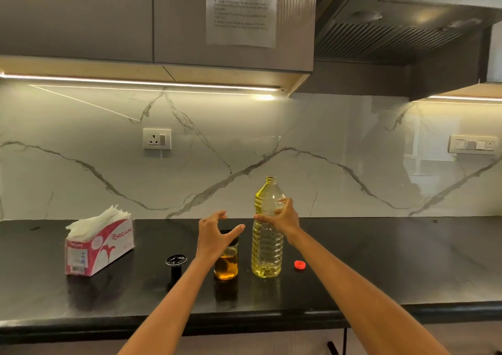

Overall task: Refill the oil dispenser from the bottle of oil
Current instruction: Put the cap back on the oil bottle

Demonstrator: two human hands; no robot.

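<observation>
A clear plastic bottle of oil stands upright and uncapped on the black counter, holding yellow oil. My right hand wraps its upper part. Left of it stands the glass oil dispenser, open at the top, with amber oil in its lower part. My left hand hovers just over the dispenser's mouth, fingers spread, holding nothing and hiding the rim. The dispenser's black lid rests on the counter to the left. The bottle's red cap lies to the right.
A pink and white tissue box sits at the left of the counter. The marble wall behind has a socket and switches. A hood hangs at the upper right. The counter's front edge is near me.
</observation>
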